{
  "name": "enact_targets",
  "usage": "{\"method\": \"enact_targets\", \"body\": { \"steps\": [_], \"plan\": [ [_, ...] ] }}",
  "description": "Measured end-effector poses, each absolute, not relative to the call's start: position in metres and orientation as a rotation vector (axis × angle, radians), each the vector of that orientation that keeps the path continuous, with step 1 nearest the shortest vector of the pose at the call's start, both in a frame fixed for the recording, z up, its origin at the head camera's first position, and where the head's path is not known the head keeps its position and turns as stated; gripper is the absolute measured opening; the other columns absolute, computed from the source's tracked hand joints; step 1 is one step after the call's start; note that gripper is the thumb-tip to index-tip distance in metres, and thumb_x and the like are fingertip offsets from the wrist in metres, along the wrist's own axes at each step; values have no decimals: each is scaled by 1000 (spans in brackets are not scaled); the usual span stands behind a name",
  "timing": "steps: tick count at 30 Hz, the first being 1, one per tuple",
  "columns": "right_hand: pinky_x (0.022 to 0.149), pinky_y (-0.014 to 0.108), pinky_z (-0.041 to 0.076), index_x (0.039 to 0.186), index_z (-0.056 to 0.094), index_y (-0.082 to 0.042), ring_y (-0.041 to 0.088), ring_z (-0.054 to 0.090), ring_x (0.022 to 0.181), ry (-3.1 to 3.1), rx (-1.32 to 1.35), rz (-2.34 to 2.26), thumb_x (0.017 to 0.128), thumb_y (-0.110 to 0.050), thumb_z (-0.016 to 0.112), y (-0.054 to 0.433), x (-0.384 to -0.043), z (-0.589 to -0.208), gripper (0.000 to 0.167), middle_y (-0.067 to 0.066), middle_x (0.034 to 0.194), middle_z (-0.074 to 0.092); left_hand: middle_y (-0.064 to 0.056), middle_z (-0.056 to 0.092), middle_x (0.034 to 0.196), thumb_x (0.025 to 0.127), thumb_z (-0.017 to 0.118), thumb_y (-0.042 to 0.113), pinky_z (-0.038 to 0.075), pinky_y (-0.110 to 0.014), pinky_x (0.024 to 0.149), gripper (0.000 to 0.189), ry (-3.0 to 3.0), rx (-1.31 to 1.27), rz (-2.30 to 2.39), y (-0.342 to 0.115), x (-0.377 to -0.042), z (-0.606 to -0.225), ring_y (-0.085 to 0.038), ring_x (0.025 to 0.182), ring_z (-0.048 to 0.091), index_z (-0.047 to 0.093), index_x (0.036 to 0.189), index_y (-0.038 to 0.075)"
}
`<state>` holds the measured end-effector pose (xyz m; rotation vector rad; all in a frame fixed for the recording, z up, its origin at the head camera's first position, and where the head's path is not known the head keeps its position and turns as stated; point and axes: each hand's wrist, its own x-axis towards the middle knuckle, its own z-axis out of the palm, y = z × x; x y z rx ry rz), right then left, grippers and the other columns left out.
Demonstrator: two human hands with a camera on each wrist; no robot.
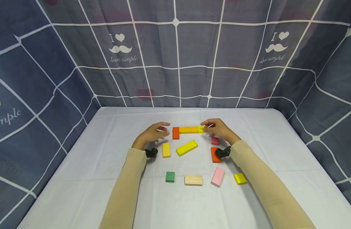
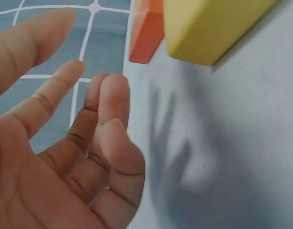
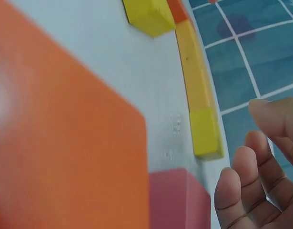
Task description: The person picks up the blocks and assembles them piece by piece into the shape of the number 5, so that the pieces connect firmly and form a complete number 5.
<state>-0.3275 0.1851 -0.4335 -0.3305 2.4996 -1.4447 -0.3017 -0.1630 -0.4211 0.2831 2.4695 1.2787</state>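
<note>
Near the back of the white table, an orange block (image 1: 176,133), a long yellow-orange block (image 1: 188,130) and a small bright yellow block (image 1: 201,129) form a row. My left hand (image 1: 152,133) hovers left of the orange block; its fingers are loosely bent and hold nothing in the left wrist view. At the row's other end is my right hand (image 1: 219,128), beside the small yellow block. In the right wrist view its fingertips (image 3: 228,188) stand apart from that block, with nothing between them. A crimson block (image 1: 215,141) lies just below this hand.
Nearer me lie a yellow block (image 1: 166,150), a slanted long yellow block (image 1: 186,148) and an orange block (image 1: 214,157) partly under the right wrist camera. Closer still are green (image 1: 170,176), striped wooden (image 1: 193,180), pink (image 1: 218,176) and yellow (image 1: 240,178) blocks. Grey checked curtains surround the table.
</note>
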Motion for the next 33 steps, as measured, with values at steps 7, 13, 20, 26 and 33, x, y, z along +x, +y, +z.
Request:
{"method": "enact_targets", "body": {
  "steps": [7, 13, 20, 26, 33],
  "plan": [
    [75, 27, 58, 136, 70, 5, 27, 65, 85, 2429, -394, -1506, 101, -5, 73, 182, -316, -432, 36, 11, 109, 67, -20, 61, 145, 108, 68, 21, 54, -40, 88, 51, 2507, 350, 1337, -168, -285, -416, -37, 121, 62, 56, 156, 8],
    [75, 28, 56, 137, 67, 9, 29, 65, 89, 2365, -464, -1548, 102, -3, 71, 178, -308, -432, 37, 10, 107, 69, -20, 64, 140, 105, 72, 19, 54, -39, 87, 50, 2509, 407, 1379, -174, -272, -418, -36, 115, 63, 60, 152, 6],
    [70, 28, 54, 136, 67, 8, 27, 66, 87, 2326, -486, -1539, 103, -4, 71, 177, -302, -431, 36, 7, 109, 71, -20, 64, 140, 101, 78, 21, 54, -41, 92, 55, 2481, 424, 1381, -179, -263, -418, -36, 118, 61, 61, 152, 7],
    [67, 26, 47, 138, 68, 5, 24, 65, 88, 2272, -453, -1507, 101, -5, 71, 174, -299, -433, 38, 8, 109, 71, -18, 65, 139, 100, 80, 20, 53, -45, 97, 57, 2471, 420, 1353, -182, -256, -418, -35, 118, 61, 61, 152, 8],
    [64, 22, 46, 139, 67, 5, 20, 68, 89, 2225, -481, -1502, 99, -3, 71, 167, -297, -434, 41, 18, 123, 69, -20, 65, 138, 97, 83, 15, 51, -50, 106, 61, 2451, 457, 1333, -187, -249, -424, -34, 116, 65, 59, 152, 5]
  ]
}}
